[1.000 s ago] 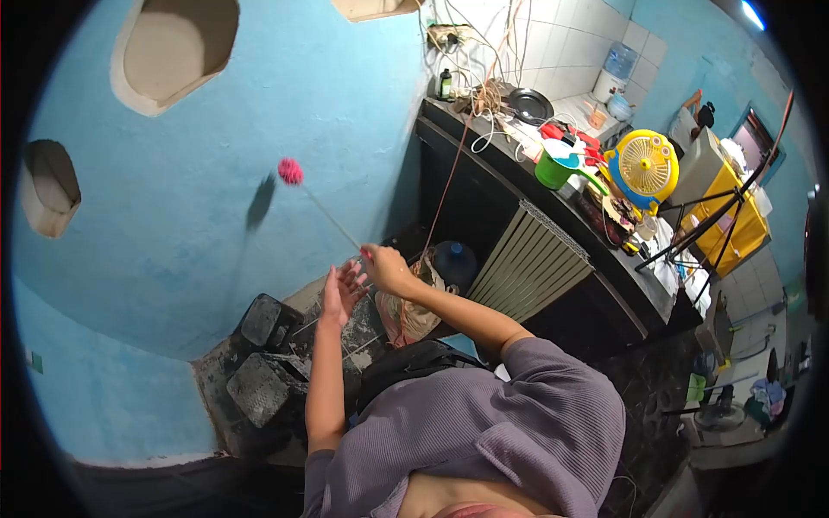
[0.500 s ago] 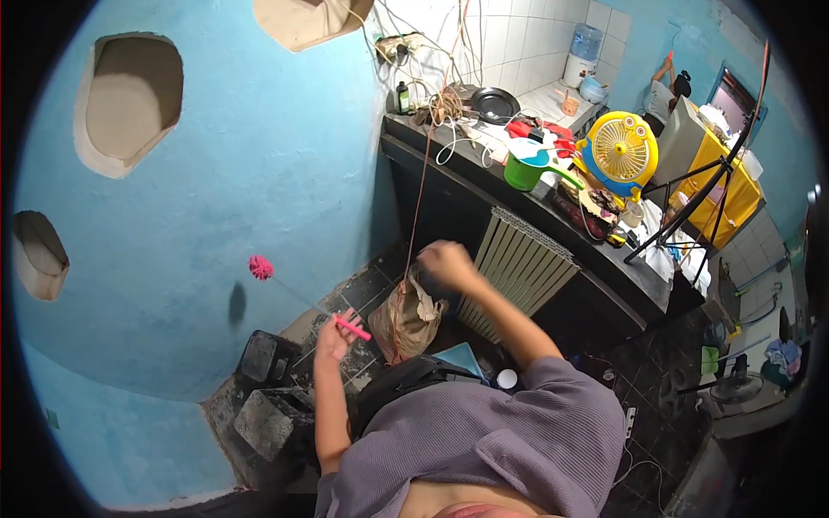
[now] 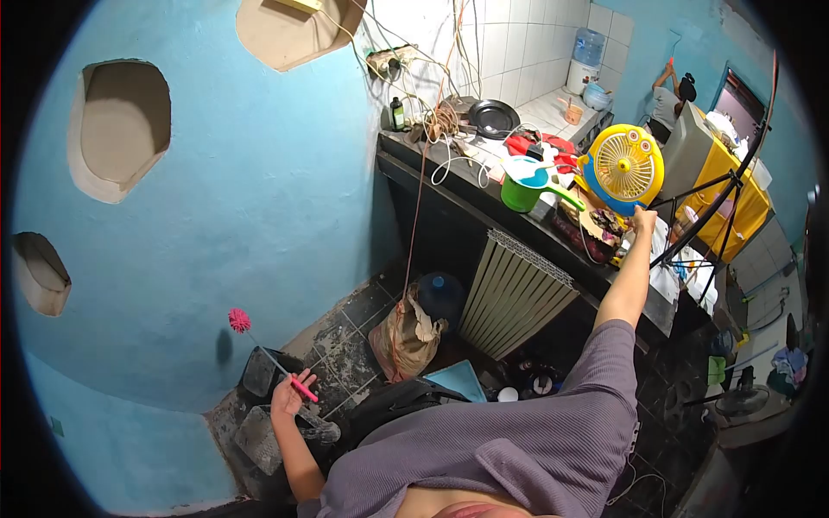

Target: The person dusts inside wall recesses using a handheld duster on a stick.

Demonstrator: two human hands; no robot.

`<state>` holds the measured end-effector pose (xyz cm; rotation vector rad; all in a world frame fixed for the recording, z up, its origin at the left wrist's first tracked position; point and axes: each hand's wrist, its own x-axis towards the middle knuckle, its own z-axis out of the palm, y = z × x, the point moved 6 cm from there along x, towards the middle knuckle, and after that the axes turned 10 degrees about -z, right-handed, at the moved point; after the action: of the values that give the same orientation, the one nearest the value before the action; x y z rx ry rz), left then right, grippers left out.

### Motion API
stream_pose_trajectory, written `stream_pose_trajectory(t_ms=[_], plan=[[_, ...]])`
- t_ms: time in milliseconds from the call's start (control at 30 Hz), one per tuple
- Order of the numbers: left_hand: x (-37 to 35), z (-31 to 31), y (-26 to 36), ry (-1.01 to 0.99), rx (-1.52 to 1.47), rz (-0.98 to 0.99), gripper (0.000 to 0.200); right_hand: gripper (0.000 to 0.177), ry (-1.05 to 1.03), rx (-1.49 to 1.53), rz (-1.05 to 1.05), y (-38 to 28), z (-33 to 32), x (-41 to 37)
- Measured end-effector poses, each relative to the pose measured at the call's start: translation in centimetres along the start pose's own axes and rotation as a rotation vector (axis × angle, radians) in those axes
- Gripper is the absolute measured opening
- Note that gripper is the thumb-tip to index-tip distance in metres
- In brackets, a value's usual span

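Right hand [image 3: 643,219] moved to the yellow fan [image 3: 623,169], grip unclear | left hand [image 3: 292,395] loosely grasping pink duster [image 3: 239,320] by its handle | fluffy head, thin pale rod, near blue wall [image 3: 259,190]

on the counter [image 3: 466,167], fan [image 3: 623,166] sits right of dipper [image 3: 521,195] (pan [image 3: 494,118] behind).

Place: home kitchen, rough finish. Evidence: long dark counter [image 3: 432,168] with black pan [image 3: 494,119] and green dipper [image 3: 522,192]; white wall tiles [image 3: 505,43] behind; water dispenser [image 3: 581,78] topped with blue bottle [image 3: 589,45] at far end. Left: blue wall [image 3: 259,173] with rounded niche [image 3: 125,121]. Loose wires [image 3: 406,73] strung near counter's left end. Floor: dusty dark tiles [image 3: 345,345], rough grey blocks [image 3: 259,440] near left.
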<state>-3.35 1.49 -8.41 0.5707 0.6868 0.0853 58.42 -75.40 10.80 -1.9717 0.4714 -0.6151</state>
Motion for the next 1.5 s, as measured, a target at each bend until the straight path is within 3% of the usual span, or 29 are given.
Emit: stream_pose_trajectory(t_ms=[33,133,200,233,300,433,567,633,900,1100,1167,1200,1267,1300,1333,1367,1433,1467,1500], plan=[[0.1,0.2,0.2,-0.002,-0.001,0.007,0.02,0.036,0.02,-0.001,-0.033,0.4,-0.1,0.5],[0.4,1.0,0.6,0.018,0.049,0.008,0.019,0.034,-0.019,-0.047,-0.005,-0.8,-0.7,-0.5],[0.7,1.8,0.7,0.033,0.062,0.009,0.02,0.035,-0.087,-0.323,-0.02,-0.2,-0.5,0.8],[0.9,1.9,0.6,0.054,0.075,0.009,0.02,0.035,-0.09,-0.324,-0.028,0.0,-0.3,1.2],[1.9,1.7,0.7,0.029,0.08,-0.011,0.021,0.041,0.019,-0.549,-0.167,-1.7,-0.9,0.1],[2.9,2.5,0.7,-0.01,0.098,-0.094,0.024,0.04,0.078,-0.504,-0.048,-2.7,-0.8,-1.3],[3.1,3.4,1.1,0.011,0.165,-0.088,0.026,0.044,-0.056,-0.433,-0.055,-1.5,0.5,-0.9],[3.0,3.9,1.4,-0.006,0.16,-0.077,0.025,0.045,0.057,-0.537,-0.202,-1.7,0.8,-0.7],[2.6,7.0,2.2,-0.082,0.179,-0.015,0.028,0.049,-0.052,-0.563,-0.293,-2.9,3.2,-2.2],[1.5,10.4,2.7,-0.12,0.231,-0.006,0.024,0.043,0.195,-0.537,-0.263,-8.3,0.0,-7.4],[1.8,12.1,2.4,-0.15,0.227,-0.01,0.023,0.04,0.265,-0.386,-0.493,-12.2,0.8,-12.7],[1.9,13.2,2.3,-0.166,0.244,-0.002,0.023,0.039,0.123,-0.239,-0.617,-15.9,1.5,-17.8],[2.9,15.4,2.1,-0.221,0.271,-0.014,0.023,0.035,-0.284,-0.203,-0.645,-17.2,7.5,-24.1],[3.2,16.7,2.0,-0.218,0.264,-0.013,0.023,0.034,-0.629,-0.01,-0.598,-21.5,8.0,-32.2],[3.7,18.3,2.0,-0.207,0.358,0.005,0.024,0.032,-0.825,0.263,-0.765,-21.6,11.2,-37.0],[4.1,19.8,1.8,-0.196,0.452,0.024,0.026,0.03,-1.197,0.186,-0.545,-22.1,12.4,-43.2],[4.9,22.5,1.4,-0.213,0.496,0.047,0.029,0.038,-1.626,0.252,-0.455,-21.1,14.5,-53.0],[5.2,23.7,1.3,-0.229,0.55,0.07,0.032,0.04,-1.668,0.41,-0.658,-21.0,15.6,-56.5],[5.4,24.7,1.1,-0.228,0.547,0.074,0.032,0.042,-1.734,0.493,-0.581,-20.4,16.4,-58.9]])
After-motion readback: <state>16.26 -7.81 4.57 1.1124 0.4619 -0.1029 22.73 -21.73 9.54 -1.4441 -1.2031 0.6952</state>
